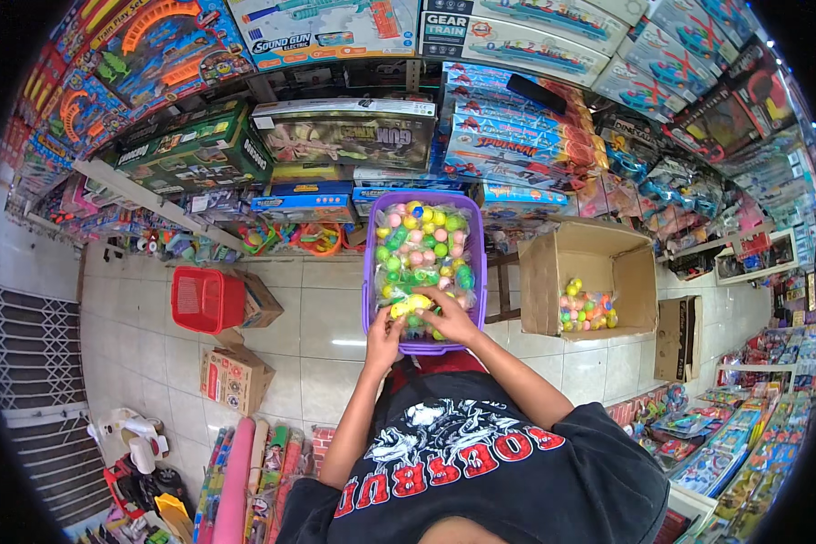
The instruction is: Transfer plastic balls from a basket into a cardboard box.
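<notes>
Both hands are over the near end of a purple plastic basket (481, 272). My left hand (383, 334) and my right hand (454, 319) grip a small group of yellow balls (410, 306) from either side; clear plastic film seems to be around them. Below and beyond my hands, the basket is filled with clear bags of small balls (418, 255) in pink, yellow, green and blue. The yellow balls partly cover the bags beneath, and my fingertips hide some of their surface.
To the right stands an open cardboard box (588, 251) with several bagged balls (585, 313) inside. A red plastic basket (207, 299) and a carton (234, 381) are on the tiled floor at left. Shelves with boxed toys (343, 132) rise beyond the purple basket. Rolls (238, 476) stand near me at lower left.
</notes>
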The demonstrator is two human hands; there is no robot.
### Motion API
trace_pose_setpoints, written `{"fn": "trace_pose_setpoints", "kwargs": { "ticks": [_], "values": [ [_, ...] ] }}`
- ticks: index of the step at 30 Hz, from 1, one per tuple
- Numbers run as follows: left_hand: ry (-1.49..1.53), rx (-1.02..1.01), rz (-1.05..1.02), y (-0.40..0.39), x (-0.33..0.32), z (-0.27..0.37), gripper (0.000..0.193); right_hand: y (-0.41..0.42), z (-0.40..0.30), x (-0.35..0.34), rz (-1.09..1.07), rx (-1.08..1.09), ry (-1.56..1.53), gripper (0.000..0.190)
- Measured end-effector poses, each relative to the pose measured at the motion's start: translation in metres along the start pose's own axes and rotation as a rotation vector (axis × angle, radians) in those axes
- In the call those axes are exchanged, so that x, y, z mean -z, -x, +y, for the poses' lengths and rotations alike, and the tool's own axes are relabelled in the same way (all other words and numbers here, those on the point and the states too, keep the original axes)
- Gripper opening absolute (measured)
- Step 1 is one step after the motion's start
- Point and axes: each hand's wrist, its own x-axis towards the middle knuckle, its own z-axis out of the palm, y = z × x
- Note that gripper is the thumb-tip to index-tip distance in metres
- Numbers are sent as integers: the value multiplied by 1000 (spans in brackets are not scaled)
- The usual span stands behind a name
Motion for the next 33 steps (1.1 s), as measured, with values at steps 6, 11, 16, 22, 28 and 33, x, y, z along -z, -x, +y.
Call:
{"fn": "trace_pose_setpoints", "kwargs": {
  "ticks": [6,11,16,22,28,33],
  "values": [
    [159,35,-51,28,7,-1,24,43,-28,-7,-67,-144,-83,48],
    [75,-24,-175,43,1,-4,28,76,-31,-12,119,-126,-64,45],
    [-2,-63,-276,50,-10,3,31,107,-38,-5,238,-223,-125,44],
    [0,-103,-408,52,-38,5,34,141,-38,9,370,-294,-124,37],
    [5,-113,-520,57,-79,1,34,180,-33,30,489,-367,-119,36],
    [47,-104,-577,69,-117,22,32,212,-27,52,566,-380,-99,35]
  ]
}}
